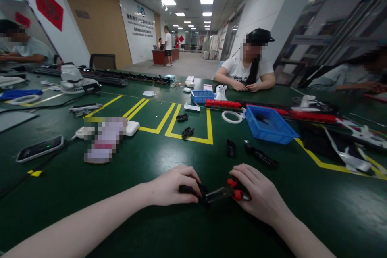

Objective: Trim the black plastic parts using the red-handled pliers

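Note:
Low on the green table, my left hand (173, 185) is closed round a small black plastic part (189, 190). My right hand (260, 195) is closed on red-handled pliers (229, 192), and the dark jaws point left and meet the black part between my hands. Several more black parts lie just beyond: one (231, 148) ahead of my right hand, a longer one (261, 155) to its right, and two (187, 132) inside the yellow floor-tape box.
A blue bin (276, 133) stands at right, a smaller blue tray (202, 96) further back, and a white ring (232, 117) between them. A phone (40, 148) and a white charger lie at left. A person in a black cap (248, 68) sits opposite; others sit at both sides.

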`<state>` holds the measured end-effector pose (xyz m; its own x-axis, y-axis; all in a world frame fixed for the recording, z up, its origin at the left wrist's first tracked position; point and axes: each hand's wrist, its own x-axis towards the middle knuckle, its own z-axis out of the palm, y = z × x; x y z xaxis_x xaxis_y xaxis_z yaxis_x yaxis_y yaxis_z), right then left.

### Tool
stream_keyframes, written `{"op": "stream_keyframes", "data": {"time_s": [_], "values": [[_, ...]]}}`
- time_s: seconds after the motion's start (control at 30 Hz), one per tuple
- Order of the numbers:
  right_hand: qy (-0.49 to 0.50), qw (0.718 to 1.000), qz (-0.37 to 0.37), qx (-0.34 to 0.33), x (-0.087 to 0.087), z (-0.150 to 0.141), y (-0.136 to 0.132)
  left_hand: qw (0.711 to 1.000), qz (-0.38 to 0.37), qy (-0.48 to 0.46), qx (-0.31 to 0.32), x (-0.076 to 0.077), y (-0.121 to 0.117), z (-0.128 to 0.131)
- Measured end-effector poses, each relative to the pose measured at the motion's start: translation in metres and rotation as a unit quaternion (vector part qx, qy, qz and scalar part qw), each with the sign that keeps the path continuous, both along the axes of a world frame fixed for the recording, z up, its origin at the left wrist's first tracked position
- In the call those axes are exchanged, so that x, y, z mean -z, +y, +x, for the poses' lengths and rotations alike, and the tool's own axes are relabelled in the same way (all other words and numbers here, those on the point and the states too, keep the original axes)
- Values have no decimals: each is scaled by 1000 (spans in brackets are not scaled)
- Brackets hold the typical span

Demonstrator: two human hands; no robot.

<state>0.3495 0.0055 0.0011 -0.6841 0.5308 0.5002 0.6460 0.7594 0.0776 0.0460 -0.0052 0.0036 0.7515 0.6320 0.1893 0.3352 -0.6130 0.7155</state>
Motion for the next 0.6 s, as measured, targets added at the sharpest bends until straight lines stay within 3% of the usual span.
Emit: {"op": "stream_keyframes", "data": {"time_s": [0.27,0.6], "values": [[-37,999,-11,-4,2,-6,-2,1000,-1,12,7,-4,-1,-1],[-31,999,-19,-25,5,-10,0,999,41,-3,22,1,0,-2]]}}
